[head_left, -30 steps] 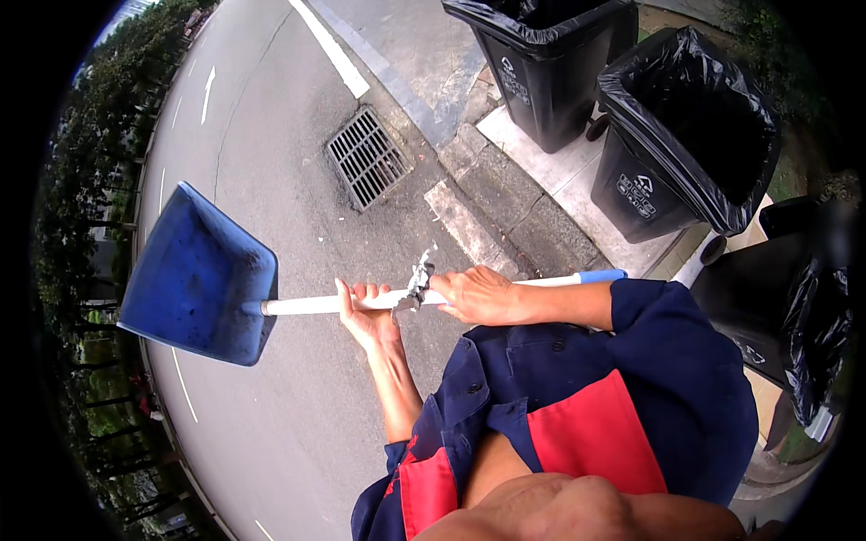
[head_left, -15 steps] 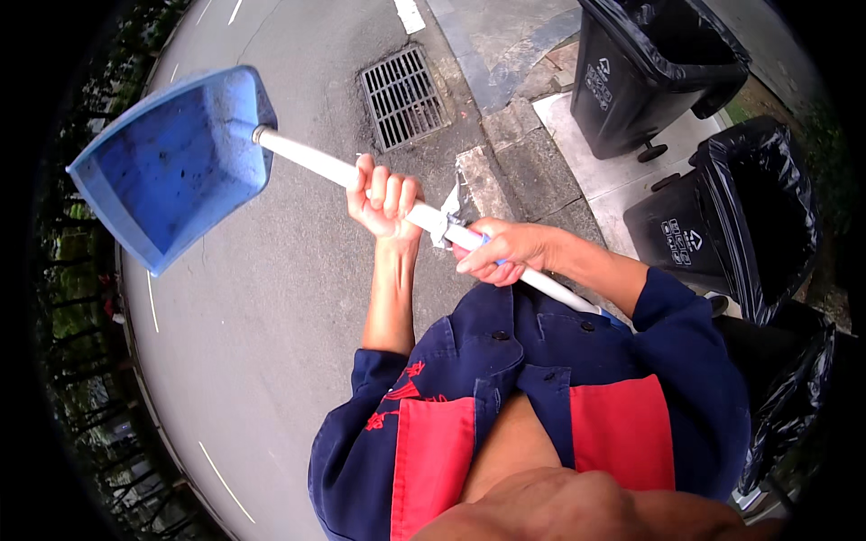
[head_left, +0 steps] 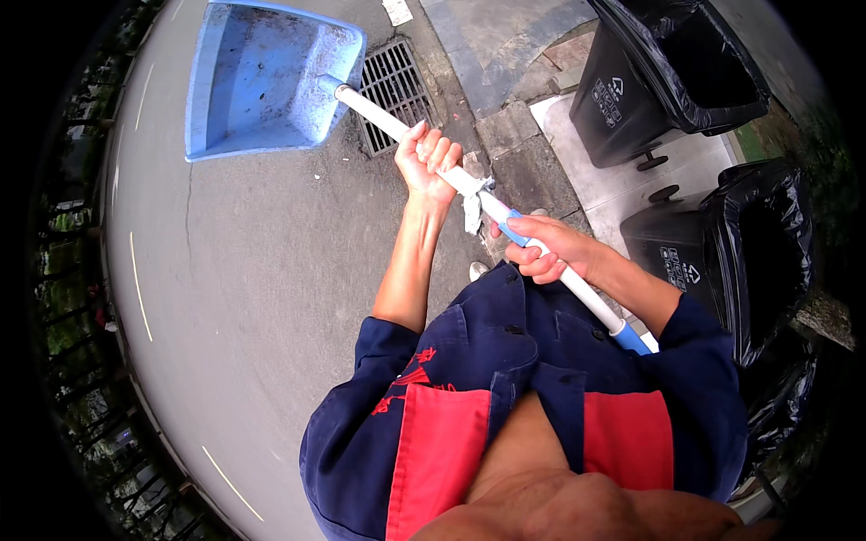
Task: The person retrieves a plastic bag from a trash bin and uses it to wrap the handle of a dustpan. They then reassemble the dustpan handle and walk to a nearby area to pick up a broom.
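Observation:
Both my hands hold the white handle of a long-handled dustpan [head_left: 271, 81]. Its blue pan, smudged with dirt inside, is raised at the upper left over the road. My left hand [head_left: 428, 162] is wrapped round the handle nearer the pan. Lower down, my right hand [head_left: 550, 248] is closed round the shaft beside a blue sleeve. Between the hands, a whitish strip of cloth or plastic [head_left: 474, 200] is tied on the shaft, one end hanging. The handle's blue lower end [head_left: 630, 339] points toward my right side.
A drain grate [head_left: 397, 95] lies in the road behind the pan, by the stone kerb [head_left: 510, 131]. On the right stand a black wheeled bin [head_left: 622, 99] and another bin [head_left: 667, 239], both lined with black bags and uncovered. Trees [head_left: 68, 316] line the far left.
The dustpan has swung up and to the right, its pan now partly over the drain grate. My left hand has moved up and right with it, and my right hand slightly right.

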`<state>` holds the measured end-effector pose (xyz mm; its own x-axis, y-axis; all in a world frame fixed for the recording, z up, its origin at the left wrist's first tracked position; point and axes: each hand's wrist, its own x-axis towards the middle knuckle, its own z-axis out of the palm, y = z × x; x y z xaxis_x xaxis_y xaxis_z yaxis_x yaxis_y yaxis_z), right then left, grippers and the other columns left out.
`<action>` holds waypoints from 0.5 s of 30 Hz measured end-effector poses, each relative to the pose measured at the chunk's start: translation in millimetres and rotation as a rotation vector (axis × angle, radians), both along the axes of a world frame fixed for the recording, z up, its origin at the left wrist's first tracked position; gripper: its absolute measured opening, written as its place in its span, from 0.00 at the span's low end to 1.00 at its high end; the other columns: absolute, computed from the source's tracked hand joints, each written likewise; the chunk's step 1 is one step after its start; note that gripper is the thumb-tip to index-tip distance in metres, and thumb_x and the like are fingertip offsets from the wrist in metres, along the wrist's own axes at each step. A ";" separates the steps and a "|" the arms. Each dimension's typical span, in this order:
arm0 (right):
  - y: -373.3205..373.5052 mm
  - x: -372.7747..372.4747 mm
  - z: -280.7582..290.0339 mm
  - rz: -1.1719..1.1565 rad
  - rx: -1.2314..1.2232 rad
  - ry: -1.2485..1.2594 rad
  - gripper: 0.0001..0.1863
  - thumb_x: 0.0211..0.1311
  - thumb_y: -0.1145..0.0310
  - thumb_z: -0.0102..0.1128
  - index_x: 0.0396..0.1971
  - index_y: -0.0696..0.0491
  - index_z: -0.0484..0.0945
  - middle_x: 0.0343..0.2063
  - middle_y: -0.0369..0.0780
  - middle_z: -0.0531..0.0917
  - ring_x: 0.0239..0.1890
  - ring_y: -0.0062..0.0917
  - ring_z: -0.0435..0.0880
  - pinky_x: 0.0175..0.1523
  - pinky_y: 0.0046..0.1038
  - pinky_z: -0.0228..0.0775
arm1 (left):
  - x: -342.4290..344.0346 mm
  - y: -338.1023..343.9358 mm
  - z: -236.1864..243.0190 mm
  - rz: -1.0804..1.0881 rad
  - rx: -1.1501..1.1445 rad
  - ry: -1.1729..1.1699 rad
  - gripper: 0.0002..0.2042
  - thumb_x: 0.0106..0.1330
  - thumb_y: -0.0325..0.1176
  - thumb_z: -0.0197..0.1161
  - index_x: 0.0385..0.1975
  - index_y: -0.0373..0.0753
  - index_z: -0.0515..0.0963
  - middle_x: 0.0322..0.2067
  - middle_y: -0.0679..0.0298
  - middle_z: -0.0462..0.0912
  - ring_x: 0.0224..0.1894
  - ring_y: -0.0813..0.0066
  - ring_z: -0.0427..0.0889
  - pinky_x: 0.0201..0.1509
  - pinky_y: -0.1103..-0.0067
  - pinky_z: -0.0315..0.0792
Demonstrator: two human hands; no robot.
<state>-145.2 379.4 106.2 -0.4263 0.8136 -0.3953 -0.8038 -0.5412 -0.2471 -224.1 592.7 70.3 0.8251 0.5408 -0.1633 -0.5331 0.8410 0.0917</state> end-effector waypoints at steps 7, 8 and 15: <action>43.0 100.7 -14.7 -0.022 0.353 -1.371 0.21 0.60 0.56 0.52 0.40 0.60 0.64 0.21 0.45 0.76 0.19 0.31 0.76 0.21 0.34 0.66 | 72.9 42.0 11.1 0.235 0.330 0.290 0.17 0.61 0.32 0.49 0.10 0.47 0.57 0.05 0.76 0.53 0.05 0.85 0.50 0.08 0.83 0.51; 45.9 112.2 -26.5 -0.036 0.484 -1.642 0.21 0.56 0.60 0.54 0.39 0.63 0.63 0.23 0.55 0.77 0.24 0.45 0.78 0.28 0.40 0.67 | 92.4 40.3 16.6 0.261 0.376 0.332 0.17 0.62 0.32 0.48 0.09 0.48 0.57 0.05 0.75 0.53 0.05 0.85 0.50 0.08 0.83 0.51; 71.2 157.8 -29.2 -0.007 0.359 -0.943 0.17 0.53 0.61 0.61 0.23 0.57 0.64 0.13 0.39 0.71 0.09 0.21 0.67 0.10 0.25 0.54 | 146.2 43.8 38.5 0.141 0.546 0.175 0.14 0.66 0.30 0.45 0.14 0.44 0.61 0.06 0.76 0.55 0.04 0.86 0.53 0.07 0.85 0.54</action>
<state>12.6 450.5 77.1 -0.0610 0.9522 -0.2995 -0.1991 -0.3056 -0.9311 -78.0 636.5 108.7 0.7250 0.6874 0.0424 -0.5743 0.5695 0.5881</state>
